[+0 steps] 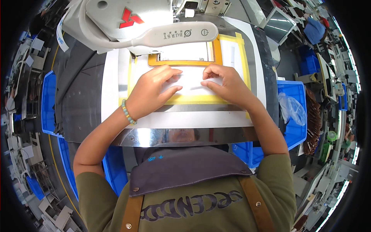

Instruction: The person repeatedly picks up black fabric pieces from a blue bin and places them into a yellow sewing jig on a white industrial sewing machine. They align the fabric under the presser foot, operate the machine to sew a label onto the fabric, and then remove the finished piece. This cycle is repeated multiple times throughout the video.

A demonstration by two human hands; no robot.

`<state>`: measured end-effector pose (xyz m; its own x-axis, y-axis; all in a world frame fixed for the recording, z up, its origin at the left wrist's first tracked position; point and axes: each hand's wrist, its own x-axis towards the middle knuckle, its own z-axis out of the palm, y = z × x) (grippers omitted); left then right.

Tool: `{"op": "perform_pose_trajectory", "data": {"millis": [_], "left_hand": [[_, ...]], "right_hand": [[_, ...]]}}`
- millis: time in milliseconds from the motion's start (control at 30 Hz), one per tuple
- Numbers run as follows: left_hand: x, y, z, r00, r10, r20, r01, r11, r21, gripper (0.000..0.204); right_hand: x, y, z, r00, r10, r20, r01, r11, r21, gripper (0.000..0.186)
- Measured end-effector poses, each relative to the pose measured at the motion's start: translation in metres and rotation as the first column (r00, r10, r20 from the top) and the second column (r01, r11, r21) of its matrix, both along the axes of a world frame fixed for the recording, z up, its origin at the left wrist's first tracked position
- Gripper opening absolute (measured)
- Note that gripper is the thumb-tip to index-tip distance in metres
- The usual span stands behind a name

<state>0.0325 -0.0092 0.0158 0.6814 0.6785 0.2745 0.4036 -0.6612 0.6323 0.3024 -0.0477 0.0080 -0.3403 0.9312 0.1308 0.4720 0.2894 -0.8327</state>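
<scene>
Both hands rest over a white sheet (187, 83) edged with yellow tape on the metal work plate. My left hand (150, 89), with a beaded bracelet at the wrist, has curved fingers, with thumb and index apart and nothing visible gripped between them. My right hand (226, 85) bends its thumb and index finger around a thin, pale strip (196, 87) lying near the sheet's middle; whether it lifts the strip is unclear. Just beyond my fingertips is an orange rectangular frame (185, 63), partly under the pale arm of a sewing machine (116, 29).
Blue bins stand at both sides, one on the right (293, 131) holding clear plastic bags. Dark material (71, 81) lies on the left of the table. A small screen (280, 27) is at the back right. A person in blue (313, 31) is farther off among other workstations.
</scene>
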Motion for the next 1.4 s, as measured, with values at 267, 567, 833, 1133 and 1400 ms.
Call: {"op": "perform_pose_trajectory", "data": {"millis": [267, 567, 833, 1133, 1400], "left_hand": [[-0.036, 0.004, -0.001, 0.998, 0.039, -0.050, -0.030, 0.986, 0.164, 0.023], [0.001, -0.004, -0.010, 0.991, 0.008, 0.132, -0.002, 0.999, -0.045, 0.042], [0.045, 0.000, -0.034, 0.981, 0.127, 0.146, -0.095, 0.974, -0.207, 0.045], [0.045, -0.003, -0.021, 0.974, 0.172, 0.144, -0.125, 0.950, -0.287, 0.035], [0.048, -0.005, -0.035, 0.928, 0.275, 0.251, -0.155, 0.899, -0.410, 0.025]], "right_hand": [[0.003, 0.014, 0.020, 0.995, -0.048, 0.085, 0.065, 0.975, -0.214, 0.013], [-0.019, -0.004, -0.012, 0.962, -0.235, 0.140, 0.216, 0.967, 0.133, 0.024], [-0.025, -0.001, -0.018, 0.969, -0.240, 0.061, 0.229, 0.962, 0.148, 0.023], [-0.017, -0.003, -0.008, 0.980, -0.200, 0.007, 0.201, 0.978, -0.049, 0.024], [-0.018, -0.006, -0.006, 0.990, -0.140, -0.034, 0.138, 0.988, -0.070, 0.023]]}}
